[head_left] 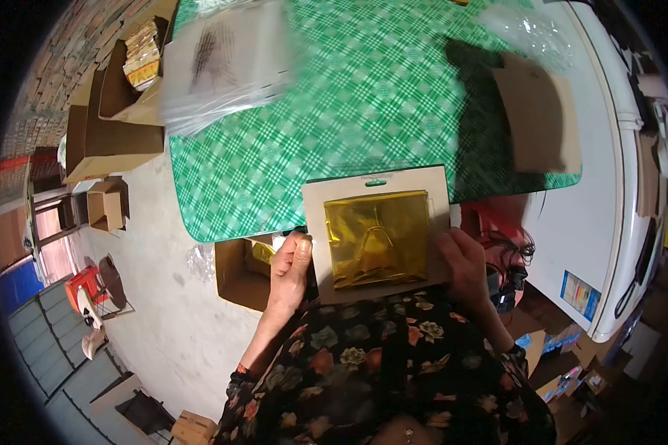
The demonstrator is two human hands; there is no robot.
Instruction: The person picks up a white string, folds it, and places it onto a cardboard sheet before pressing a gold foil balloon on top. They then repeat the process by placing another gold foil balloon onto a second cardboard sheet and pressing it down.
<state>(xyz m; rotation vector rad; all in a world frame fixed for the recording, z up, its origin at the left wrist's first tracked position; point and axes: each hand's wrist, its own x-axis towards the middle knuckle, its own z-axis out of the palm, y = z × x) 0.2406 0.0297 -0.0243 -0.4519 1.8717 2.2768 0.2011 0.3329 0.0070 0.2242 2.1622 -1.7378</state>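
My left fingers (292, 261) and right fingers (462, 258) pinch the flat tan cardboard sheet with shiny gold foil (378, 241), light, stiff, maybe slippery, best held by its side edges.

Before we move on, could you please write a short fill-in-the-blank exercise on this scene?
The left hand grips the card by its ____ edge.
The checked tablecloth is white and ____.
A bare cardboard piece lies toward the table's ____ side.

Missing words: left; green; right.
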